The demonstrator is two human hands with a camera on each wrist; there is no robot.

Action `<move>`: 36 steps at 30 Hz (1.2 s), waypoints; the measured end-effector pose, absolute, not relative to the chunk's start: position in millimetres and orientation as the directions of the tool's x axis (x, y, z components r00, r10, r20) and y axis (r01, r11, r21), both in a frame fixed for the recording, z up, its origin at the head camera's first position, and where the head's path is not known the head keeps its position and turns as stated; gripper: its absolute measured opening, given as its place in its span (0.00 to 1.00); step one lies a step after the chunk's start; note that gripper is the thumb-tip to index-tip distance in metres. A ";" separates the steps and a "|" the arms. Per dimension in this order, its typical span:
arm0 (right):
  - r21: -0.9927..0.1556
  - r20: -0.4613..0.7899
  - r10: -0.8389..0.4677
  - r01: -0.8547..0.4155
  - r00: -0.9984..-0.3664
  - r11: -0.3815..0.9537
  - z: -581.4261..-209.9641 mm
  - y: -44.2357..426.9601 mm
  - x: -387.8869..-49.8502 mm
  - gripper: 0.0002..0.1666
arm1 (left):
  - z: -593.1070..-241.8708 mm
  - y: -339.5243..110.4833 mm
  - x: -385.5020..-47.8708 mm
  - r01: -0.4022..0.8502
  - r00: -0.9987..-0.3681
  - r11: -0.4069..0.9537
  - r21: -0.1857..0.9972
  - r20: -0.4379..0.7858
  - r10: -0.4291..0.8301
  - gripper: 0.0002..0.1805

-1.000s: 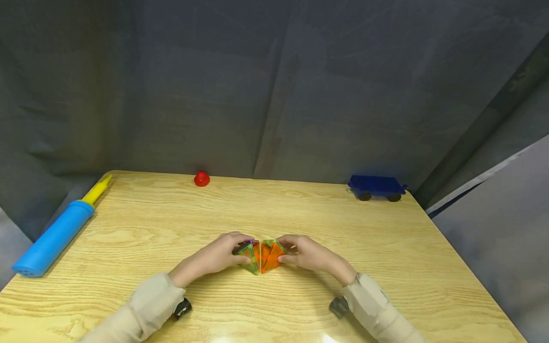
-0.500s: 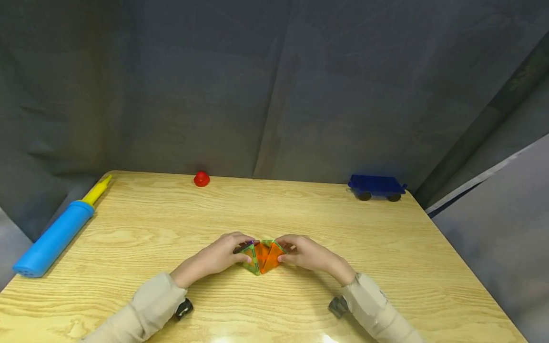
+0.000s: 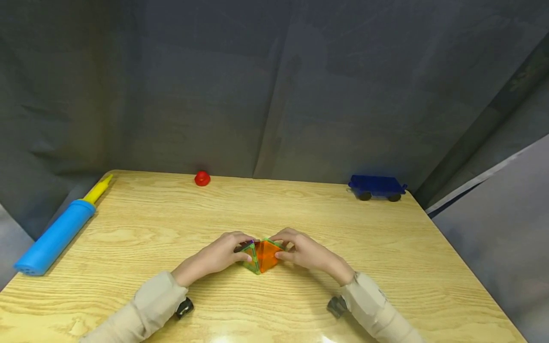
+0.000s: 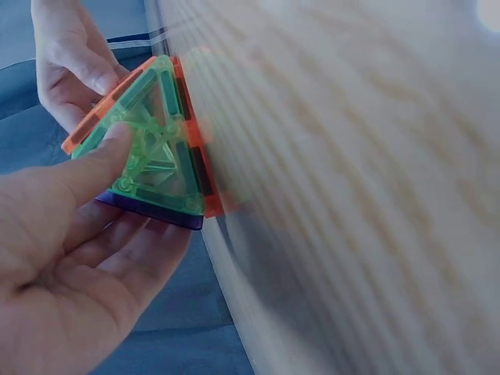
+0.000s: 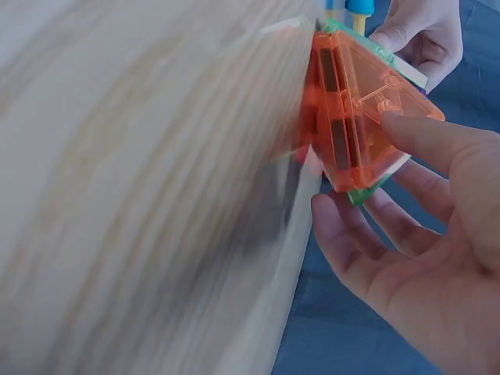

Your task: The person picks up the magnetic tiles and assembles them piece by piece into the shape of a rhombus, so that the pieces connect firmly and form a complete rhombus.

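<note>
Translucent triangular magnetic tiles stand together at mid-table, leaning into a small pointed shape. In the head view my left hand (image 3: 218, 252) pinches its left side. The left wrist view shows that thumb on a green triangular tile (image 4: 168, 176), with the fingers behind at a purple tile (image 4: 148, 208). My right hand (image 3: 306, 253) holds the other side, its thumb on an orange triangular tile (image 5: 363, 74) and its fingers around the back, near a green edge (image 5: 366, 192). Another orange tile (image 4: 205, 176) lies at the base against the tabletop. Fingers hide part of the back.
A blue hand pump (image 3: 60, 238) with a yellow nozzle lies along the table's left edge. At the back edge sit a small red dome-shaped object (image 3: 202, 178) and a dark blue toy wagon (image 3: 374, 186) with black wheels. A dark curtain (image 3: 206, 85) hangs behind.
My right hand has shifted slightly left and away from me, and the orange tile under its thumb has tilted in towards the green one. The gap between the two sides has narrowed.
</note>
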State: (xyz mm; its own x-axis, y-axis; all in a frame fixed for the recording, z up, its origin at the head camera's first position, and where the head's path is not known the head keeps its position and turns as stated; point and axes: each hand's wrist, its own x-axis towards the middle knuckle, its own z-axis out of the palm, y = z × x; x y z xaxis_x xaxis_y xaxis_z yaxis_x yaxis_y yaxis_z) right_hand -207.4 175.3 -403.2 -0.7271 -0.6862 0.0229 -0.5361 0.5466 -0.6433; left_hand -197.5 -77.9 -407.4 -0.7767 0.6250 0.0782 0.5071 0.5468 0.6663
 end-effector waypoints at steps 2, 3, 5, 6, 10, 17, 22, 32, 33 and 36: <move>-0.635 0.032 -0.690 -0.548 -0.723 0.544 -401.6 172.9 -207.9 0.21 | -407.4 -78.0 -197.7 0.508 -0.778 0.550 0.663 0.079 0.623 0.25; -0.633 0.037 -0.692 -0.553 -0.721 0.542 -400.9 171.7 -208.1 0.21 | -407.2 -77.9 -197.7 0.506 -0.779 0.552 0.663 0.077 0.622 0.25; -0.629 0.046 -0.696 -0.562 -0.716 0.537 -399.9 169.7 -208.5 0.20 | -406.7 -77.5 -197.9 0.503 -0.780 0.556 0.661 0.072 0.621 0.25; -0.626 0.053 -0.698 -0.569 -0.714 0.534 -399.5 168.9 -208.5 0.20 | -406.5 -77.3 -198.1 0.501 -0.781 0.557 0.662 0.068 0.621 0.25; -0.612 0.069 -0.702 -0.586 -0.708 0.531 -398.5 166.5 -208.5 0.20 | -405.9 -76.7 -198.7 0.497 -0.781 0.560 0.663 0.060 0.622 0.25; -0.600 0.073 -0.694 -0.588 -0.716 0.542 -398.7 165.0 -208.6 0.20 | -406.3 -76.5 -198.8 0.494 -0.783 0.560 0.665 0.060 0.619 0.25; -0.598 0.084 -0.677 -0.581 -0.731 0.553 -399.1 165.5 -210.6 0.19 | -406.2 -74.6 -199.7 0.498 -0.786 0.570 0.654 0.062 0.615 0.26; -0.608 0.099 -0.629 -0.547 -0.771 0.575 -401.4 167.8 -221.3 0.19 | -405.2 -66.0 -211.3 0.473 -0.805 0.580 0.663 0.058 0.590 0.25; -0.612 0.098 -0.624 -0.541 -0.775 0.576 -401.4 168.1 -222.1 0.19 | -405.4 -64.8 -212.7 0.471 -0.806 0.579 0.665 0.058 0.588 0.25; -0.617 0.103 -0.612 -0.533 -0.784 0.579 -401.7 169.5 -224.1 0.20 | -406.0 -62.1 -216.2 0.465 -0.810 0.578 0.671 0.058 0.584 0.26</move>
